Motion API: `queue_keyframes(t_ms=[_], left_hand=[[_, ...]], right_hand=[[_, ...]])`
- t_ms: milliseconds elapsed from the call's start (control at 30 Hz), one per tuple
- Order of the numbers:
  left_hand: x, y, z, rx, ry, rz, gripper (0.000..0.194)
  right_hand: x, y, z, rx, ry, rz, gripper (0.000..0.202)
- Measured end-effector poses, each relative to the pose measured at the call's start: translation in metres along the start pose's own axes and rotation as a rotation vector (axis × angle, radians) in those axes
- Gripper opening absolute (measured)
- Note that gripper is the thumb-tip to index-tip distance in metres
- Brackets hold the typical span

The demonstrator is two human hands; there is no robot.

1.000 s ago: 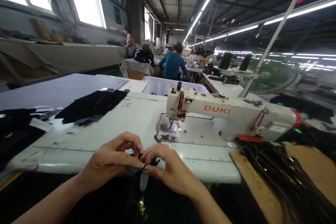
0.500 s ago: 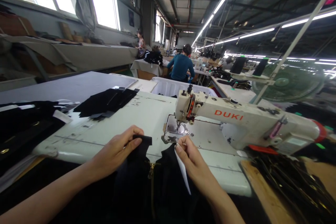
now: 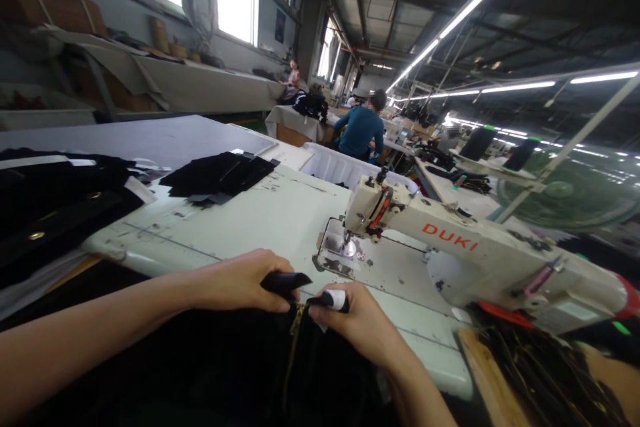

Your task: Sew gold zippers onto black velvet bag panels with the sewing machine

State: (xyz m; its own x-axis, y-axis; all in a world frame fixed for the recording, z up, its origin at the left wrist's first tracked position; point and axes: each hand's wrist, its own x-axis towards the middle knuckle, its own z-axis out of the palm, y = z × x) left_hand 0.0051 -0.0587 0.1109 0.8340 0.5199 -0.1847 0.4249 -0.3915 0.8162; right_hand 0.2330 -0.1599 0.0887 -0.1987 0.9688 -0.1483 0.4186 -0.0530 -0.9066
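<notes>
A black garment piece (image 3: 215, 360) with a gold zipper (image 3: 295, 333) down its middle hangs over the near table edge. Just left of the zipper top, my left hand (image 3: 255, 280) is closed on the garment, its black edge folded over between thumb and fingers. My right hand (image 3: 355, 313) pinches the other side, close to the zipper, where a white strip (image 3: 337, 299) shows against the black cloth. Beyond both hands stands the sewing machine (image 3: 425, 227), its needle area apart from the cloth. The garment's lower part is dark and hard to make out.
Flat black cloth pieces (image 3: 220, 177) lie stacked on the sewing table (image 3: 280, 213). More black fabric with gold eyelets (image 3: 55, 207) is at left. Black zippered pieces (image 3: 540, 360) lie at right, near a fan (image 3: 560, 190). A person in teal (image 3: 361, 130) sits ahead.
Both hands have come closer together at the zipper top and folded the garment's upper edges over. The left hand moved right and down. The camera view has shifted and tilted.
</notes>
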Motion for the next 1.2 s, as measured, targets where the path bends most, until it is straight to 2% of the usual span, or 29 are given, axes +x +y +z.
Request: queue_keyframes(t_ms=[33, 133, 300, 500, 700, 900, 1200], left_hand=[[0.003, -0.003, 0.001, -0.024, -0.016, -0.002, 0.020], [0.008, -0.011, 0.002, -0.086, -0.005, 0.006, 0.025], [0.009, -0.010, 0.000, -0.225, -0.030, 0.008, 0.031], [0.008, -0.012, 0.001, -0.339, -0.115, -0.048, 0.047], [0.008, -0.015, 0.001, -0.365, -0.152, -0.068, 0.044], [0.005, -0.010, 0.000, -0.373, -0.169, -0.055, 0.047], [0.001, -0.010, 0.003, -0.317, -0.207, -0.027, 0.051]], right_hand=[[0.001, 0.000, 0.000, 0.023, -0.006, -0.005, 0.033], [0.002, -0.004, -0.001, 0.109, -0.033, -0.015, 0.043], [0.000, -0.009, -0.003, 0.194, -0.051, 0.056, 0.053], [0.000, -0.011, -0.003, 0.239, -0.051, 0.072, 0.050], [-0.002, -0.009, -0.001, 0.291, -0.057, 0.111, 0.045], [-0.006, -0.004, 0.001, 0.388, -0.035, 0.164, 0.039], [-0.009, 0.005, 0.005, 0.474, -0.056, 0.220, 0.043]])
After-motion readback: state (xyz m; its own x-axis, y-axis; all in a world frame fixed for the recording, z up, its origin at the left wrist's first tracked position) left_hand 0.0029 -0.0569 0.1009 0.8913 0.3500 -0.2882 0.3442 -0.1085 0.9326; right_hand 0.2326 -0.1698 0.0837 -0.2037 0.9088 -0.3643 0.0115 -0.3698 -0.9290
